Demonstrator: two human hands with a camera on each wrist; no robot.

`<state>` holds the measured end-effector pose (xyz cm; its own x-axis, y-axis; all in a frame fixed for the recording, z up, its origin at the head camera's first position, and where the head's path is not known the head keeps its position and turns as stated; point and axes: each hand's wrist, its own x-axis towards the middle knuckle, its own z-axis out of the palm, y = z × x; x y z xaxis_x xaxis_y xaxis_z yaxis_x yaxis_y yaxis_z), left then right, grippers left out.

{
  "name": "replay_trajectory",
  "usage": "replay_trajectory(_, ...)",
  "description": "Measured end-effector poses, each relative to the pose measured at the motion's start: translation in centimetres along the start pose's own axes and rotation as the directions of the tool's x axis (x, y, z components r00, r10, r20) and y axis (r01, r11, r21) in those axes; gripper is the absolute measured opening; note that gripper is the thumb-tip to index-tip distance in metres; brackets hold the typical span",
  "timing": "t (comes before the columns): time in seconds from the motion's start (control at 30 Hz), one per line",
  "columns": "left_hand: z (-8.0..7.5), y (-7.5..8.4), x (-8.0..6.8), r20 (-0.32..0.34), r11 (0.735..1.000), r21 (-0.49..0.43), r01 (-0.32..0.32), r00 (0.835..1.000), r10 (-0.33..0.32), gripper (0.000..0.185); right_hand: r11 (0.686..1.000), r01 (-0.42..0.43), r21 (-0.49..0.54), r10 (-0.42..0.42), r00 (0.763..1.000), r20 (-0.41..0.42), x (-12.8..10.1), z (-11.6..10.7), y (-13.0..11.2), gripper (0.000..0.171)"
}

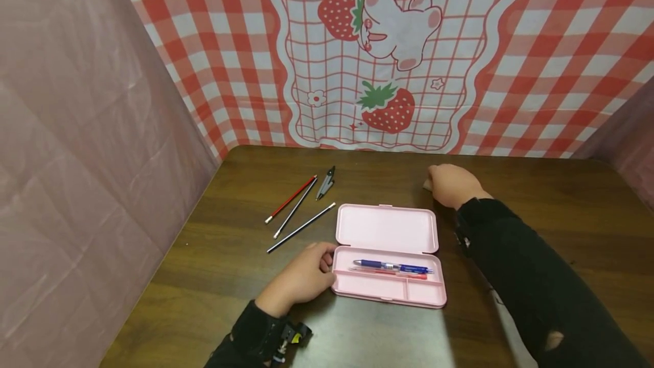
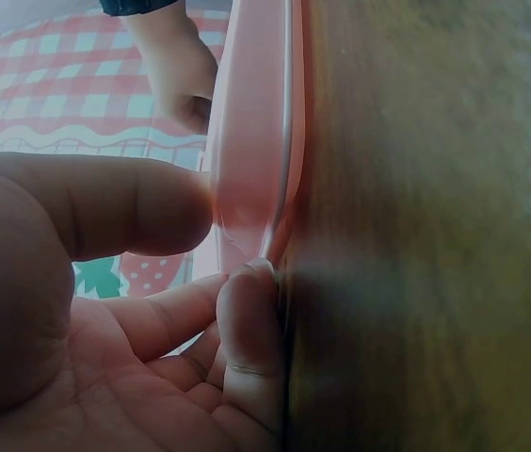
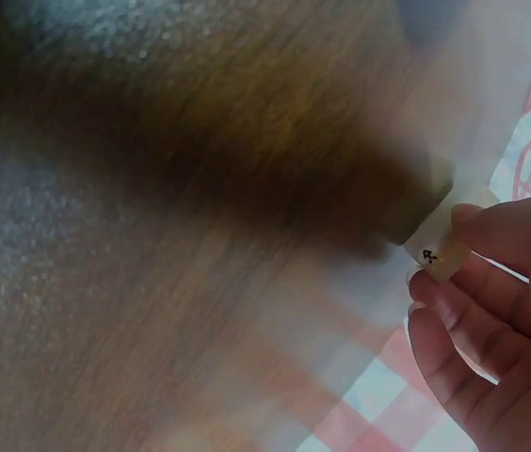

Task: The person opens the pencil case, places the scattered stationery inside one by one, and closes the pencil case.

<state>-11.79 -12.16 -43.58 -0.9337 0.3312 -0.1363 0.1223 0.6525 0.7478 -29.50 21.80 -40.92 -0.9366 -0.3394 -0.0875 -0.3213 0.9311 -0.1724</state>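
Note:
A pink pencil case (image 1: 369, 287) lies with its lid (image 1: 386, 227) folded back. In its long rear compartment are a blue pen (image 1: 380, 266) and a red pen (image 1: 419, 276). My left hand (image 1: 301, 277) grips the left end of the case; in the left wrist view the thumb (image 2: 167, 205) presses one side and a fingertip sits at the lower edge. Beyond the lid's right corner, my right hand (image 1: 453, 185) pinches a small pale eraser (image 3: 440, 247) with a black mark, between thumb and fingers, close over the table.
Left of the case lie a red pencil (image 1: 291, 199), two dark striped pencils, one beside it (image 1: 295, 209) and one nearer (image 1: 301, 228), and a grey compass (image 1: 325, 184). A checked strawberry cloth (image 1: 230, 61) hangs behind the wooden table (image 1: 204, 277), with a pink curtain (image 1: 92, 129) at left.

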Motion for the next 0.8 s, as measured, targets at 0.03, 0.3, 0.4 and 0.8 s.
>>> replay_trajectory(0.03,0.0,0.0,0.0,0.002,1.0,0.002,0.005,1.0,-0.005,0.042,1.0,0.003,-0.004,-0.003,1.0,-0.002,0.0,0.0,0.0,0.014)
replay_trajectory(0.3,-0.2,0.3,-0.1,0.002,1.0,-0.012,0.007,1.0,-0.007,0.044,1.0,0.0,0.004,-0.001,1.0,0.007,-0.2,-0.5,-0.2,0.013)
replay_trajectory(0.4,-0.1,0.3,-0.1,-0.001,1.0,-0.008,-0.002,1.0,0.002,0.043,1.0,0.009,0.014,-0.01,1.0,0.009,-0.7,-1.1,-0.1,0.013)
replay_trajectory(0.8,0.1,0.2,0.0,0.001,1.0,0.008,0.012,1.0,-0.012,0.043,0.994,0.093,0.053,-0.088,0.991,-0.105,-4.6,-3.7,-2.1,0.022)
